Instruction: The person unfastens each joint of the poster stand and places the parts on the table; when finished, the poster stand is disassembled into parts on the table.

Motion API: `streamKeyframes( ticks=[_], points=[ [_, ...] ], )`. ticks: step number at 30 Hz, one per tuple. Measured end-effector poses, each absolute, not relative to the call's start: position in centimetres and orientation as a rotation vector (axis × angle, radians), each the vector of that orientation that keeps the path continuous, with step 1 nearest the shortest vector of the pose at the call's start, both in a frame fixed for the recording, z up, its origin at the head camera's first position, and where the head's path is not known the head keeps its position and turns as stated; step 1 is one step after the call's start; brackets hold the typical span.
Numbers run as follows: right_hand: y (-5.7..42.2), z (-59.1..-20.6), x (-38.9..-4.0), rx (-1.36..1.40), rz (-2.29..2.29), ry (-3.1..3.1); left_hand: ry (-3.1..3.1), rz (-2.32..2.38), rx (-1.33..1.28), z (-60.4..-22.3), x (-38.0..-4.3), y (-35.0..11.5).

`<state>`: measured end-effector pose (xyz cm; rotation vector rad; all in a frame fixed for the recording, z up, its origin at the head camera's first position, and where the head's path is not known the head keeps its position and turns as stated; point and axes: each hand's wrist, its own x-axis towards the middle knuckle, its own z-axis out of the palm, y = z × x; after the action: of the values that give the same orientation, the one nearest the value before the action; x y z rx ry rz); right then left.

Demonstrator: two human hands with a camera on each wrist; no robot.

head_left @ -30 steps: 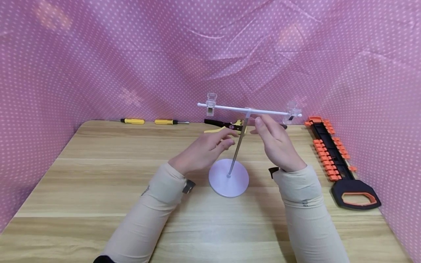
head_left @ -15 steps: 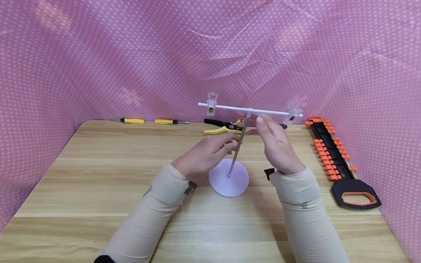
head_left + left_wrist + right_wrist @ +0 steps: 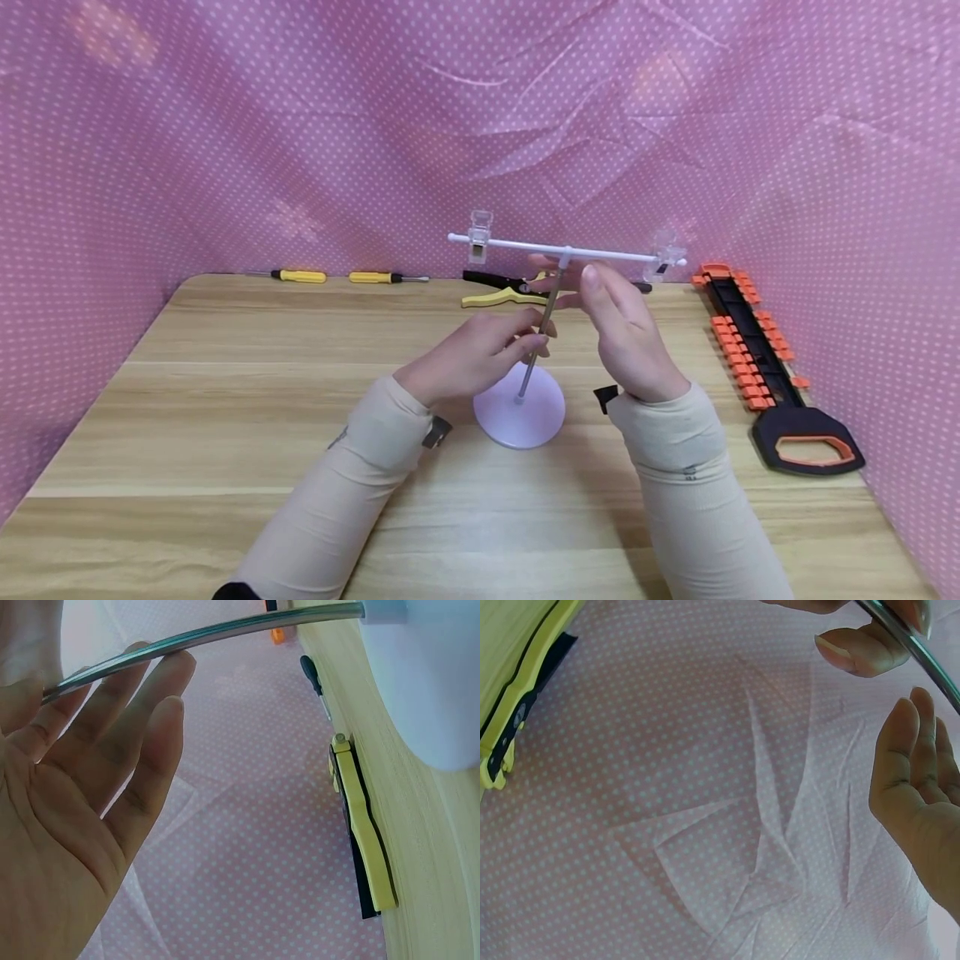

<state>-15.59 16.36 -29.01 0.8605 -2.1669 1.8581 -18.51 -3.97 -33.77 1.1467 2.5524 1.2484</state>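
While the left hand [image 3: 480,350] pinches the pole [image 3: 225,630] of the stand [image 3: 521,423] in front of the pliers [image 3: 498,297] (yellow and black ones), the right hand [image 3: 630,333] hangs loosely spread, also before them.

Shiny metal pole [image 3: 225,628], smooth plastic-looking base [image 3: 519,425], clear glossy plastic clips [image 3: 480,223]; wood-grained worktop [image 3: 225,417], creased cloth [image 3: 337,125] at the far side.

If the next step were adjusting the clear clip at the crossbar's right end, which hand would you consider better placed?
Probably the right hand: it sits just below the crossbar, nearer that clear clip, while the left hand, lower down, pinches the metal pole.
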Motion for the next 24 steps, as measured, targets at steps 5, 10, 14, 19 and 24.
streamKeyframes(
  ticks=[5,10,14,19,24],
  points=[
    [16.17,-28.99,-15.37,0.87,1.901,-2.121,2.566,1.242,1.16,-33.81,-18.41,-3.75],
    [16.09,-28.94,-15.27,0.89,1.901,-2.123,2.575,1.227,1.171,-33.85,-18.34,-3.55],
    [15.86,-28.97,-15.24,0.902,1.922,-2.098,2.597,1.208,1.193,-33.82,-18.28,-3.49],
    [15.62,-29.02,-15.25,0.927,1.945,-2.069,2.626,1.158,1.207,-33.52,-18.07,-3.47],
    [15.35,-29.07,-15.1,0.924,1.975,-2.046,2.602,1.114,1.184,-33.13,-17.81,-3.49]
  ],
)
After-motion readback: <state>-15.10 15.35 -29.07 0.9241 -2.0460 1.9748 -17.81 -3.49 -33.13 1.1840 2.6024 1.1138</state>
